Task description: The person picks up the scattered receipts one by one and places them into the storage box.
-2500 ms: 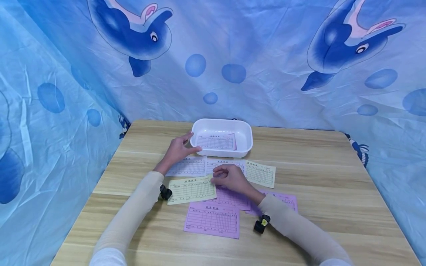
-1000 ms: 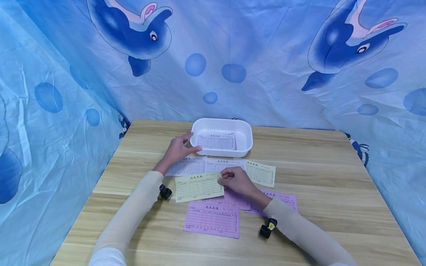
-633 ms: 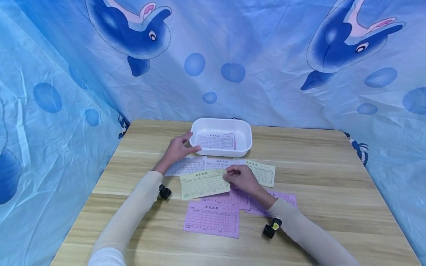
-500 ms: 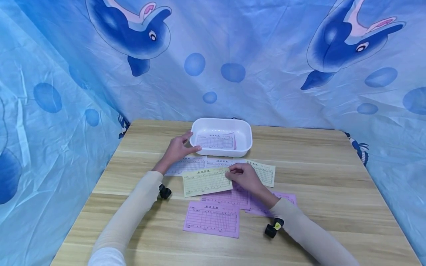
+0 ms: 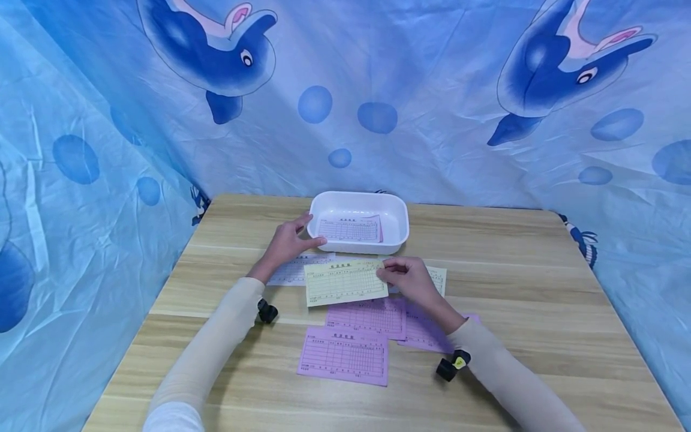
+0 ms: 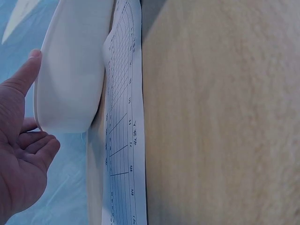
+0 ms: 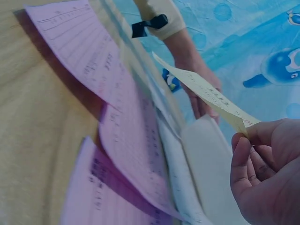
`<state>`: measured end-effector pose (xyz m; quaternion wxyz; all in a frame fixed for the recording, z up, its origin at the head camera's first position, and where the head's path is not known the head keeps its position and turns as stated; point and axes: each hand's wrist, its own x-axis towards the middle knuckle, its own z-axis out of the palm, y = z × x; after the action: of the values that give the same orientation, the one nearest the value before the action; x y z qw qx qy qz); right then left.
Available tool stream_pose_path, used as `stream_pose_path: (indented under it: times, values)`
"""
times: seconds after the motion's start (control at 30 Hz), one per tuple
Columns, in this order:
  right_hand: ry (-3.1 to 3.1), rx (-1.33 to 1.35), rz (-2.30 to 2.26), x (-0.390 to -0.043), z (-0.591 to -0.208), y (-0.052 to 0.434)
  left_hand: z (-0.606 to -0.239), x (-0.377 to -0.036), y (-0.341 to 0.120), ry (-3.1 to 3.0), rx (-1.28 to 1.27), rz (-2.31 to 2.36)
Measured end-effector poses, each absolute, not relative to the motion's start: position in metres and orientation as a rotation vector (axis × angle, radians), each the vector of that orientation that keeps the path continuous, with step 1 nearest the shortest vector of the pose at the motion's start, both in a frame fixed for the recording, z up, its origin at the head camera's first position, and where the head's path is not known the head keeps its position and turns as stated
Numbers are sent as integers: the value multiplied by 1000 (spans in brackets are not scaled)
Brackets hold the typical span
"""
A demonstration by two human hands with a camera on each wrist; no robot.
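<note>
My right hand (image 5: 415, 282) pinches the right edge of a yellow receipt slip (image 5: 345, 283) between thumb and fingers. In the right wrist view the slip (image 7: 206, 93) is lifted and seen nearly edge-on, bent near the fingertips. At the back of the table is a white plastic tub (image 5: 369, 248); my left hand (image 5: 286, 245) holds its left end, thumb on the near rim and fingers round the corner. Inside the tub lie a white slip (image 5: 349, 230) and a pink one, mostly covered. The left wrist view shows the left hand (image 6: 21, 140) at the tub's end.
Before the tub lies a white slip (image 5: 288, 275), and another yellow slip (image 5: 438, 279) lies partly behind the right hand. Pink slips lie closer: one in front (image 5: 342, 357), others overlapping near the right wrist. A blue dolphin-print curtain (image 5: 432, 156) surrounds the wooden table (image 5: 513, 300).
The right hand has carried the yellow slip rightward and up toward the tub, uncovering more of a pink slip and covering the middle white one. The left hand stays at the tub.
</note>
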<state>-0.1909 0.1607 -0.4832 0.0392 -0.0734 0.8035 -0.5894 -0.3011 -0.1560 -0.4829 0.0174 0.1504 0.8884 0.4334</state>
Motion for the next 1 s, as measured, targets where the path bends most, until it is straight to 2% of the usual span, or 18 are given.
stream_pose_path:
  times: [0.67, 1.0]
  values:
    - [2450, -103, -1975, -214, -437, 180, -486, -303, -156, 2787, 444, 1364]
    - [2492, -9, -2033, -240, -413, 183, -485, -303, -156, 2772, 438, 1349]
